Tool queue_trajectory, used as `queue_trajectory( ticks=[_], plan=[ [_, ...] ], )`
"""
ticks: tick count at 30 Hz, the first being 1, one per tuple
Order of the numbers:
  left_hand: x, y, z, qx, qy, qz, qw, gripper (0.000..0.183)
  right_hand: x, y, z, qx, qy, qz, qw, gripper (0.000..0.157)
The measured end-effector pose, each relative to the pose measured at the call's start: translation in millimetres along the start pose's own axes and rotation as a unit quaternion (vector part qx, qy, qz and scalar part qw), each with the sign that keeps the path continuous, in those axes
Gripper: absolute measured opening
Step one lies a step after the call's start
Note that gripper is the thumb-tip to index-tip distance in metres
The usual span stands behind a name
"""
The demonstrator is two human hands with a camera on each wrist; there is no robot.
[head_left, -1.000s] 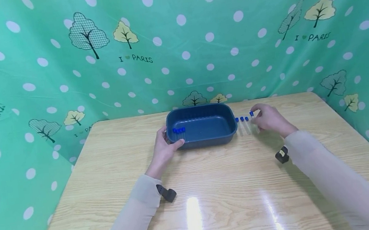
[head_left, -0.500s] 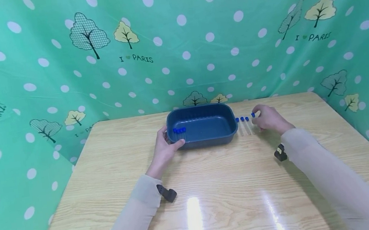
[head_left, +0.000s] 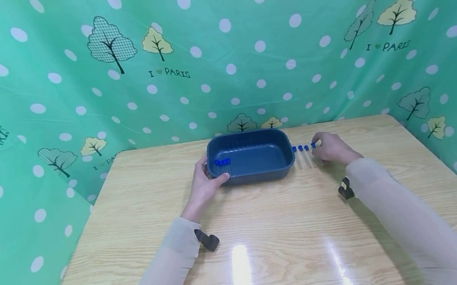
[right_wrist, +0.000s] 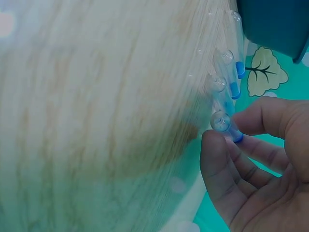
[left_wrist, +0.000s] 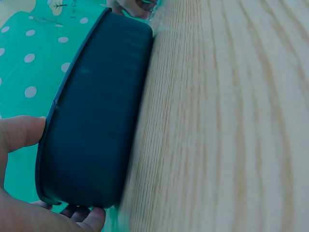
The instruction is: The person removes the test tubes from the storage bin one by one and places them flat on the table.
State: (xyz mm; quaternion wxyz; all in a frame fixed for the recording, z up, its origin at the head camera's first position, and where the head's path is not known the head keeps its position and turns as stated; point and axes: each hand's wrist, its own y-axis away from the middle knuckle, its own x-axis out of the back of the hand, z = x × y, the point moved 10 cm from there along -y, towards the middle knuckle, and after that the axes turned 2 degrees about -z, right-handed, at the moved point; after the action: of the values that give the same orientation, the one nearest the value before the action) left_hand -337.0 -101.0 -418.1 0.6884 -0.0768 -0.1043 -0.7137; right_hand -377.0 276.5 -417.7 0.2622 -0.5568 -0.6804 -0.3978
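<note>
A dark blue plastic tub (head_left: 259,176) stands near the back of the table. My left hand (head_left: 202,190) grips its left end, the thumb on the rim and the fingers around the end wall. Inside, at the tub's left, lie several clear test tubes with blue caps (head_left: 223,162). Three similar test tubes (head_left: 305,159) lie in a row on the table just right of the tub. At the right end of that row, my right hand (head_left: 332,148) pinches another blue-capped test tube (right_wrist: 221,121) between thumb and fingers, its clear round end toward the right wrist camera.
The wooden table (head_left: 272,227) reaches forward to a green dotted curtain (head_left: 221,82), which hangs close behind the tub and along both sides. Dark wrist cameras (head_left: 207,240) are strapped at both sleeves.
My right hand has lowered the pinched test tube slightly, so that its cap is now about level with the row's caps. The left hand and the tub have stayed put.
</note>
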Motion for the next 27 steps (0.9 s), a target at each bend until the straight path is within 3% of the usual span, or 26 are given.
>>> queue_trajectory(
  ticks=[27],
  plan=[
    [-0.2,-0.5,0.4,-0.002,-0.003,0.0,1.0,0.087,-4.7,-5.2,4.9,-0.013,0.012,-0.009,1.0,0.048]
  ],
)
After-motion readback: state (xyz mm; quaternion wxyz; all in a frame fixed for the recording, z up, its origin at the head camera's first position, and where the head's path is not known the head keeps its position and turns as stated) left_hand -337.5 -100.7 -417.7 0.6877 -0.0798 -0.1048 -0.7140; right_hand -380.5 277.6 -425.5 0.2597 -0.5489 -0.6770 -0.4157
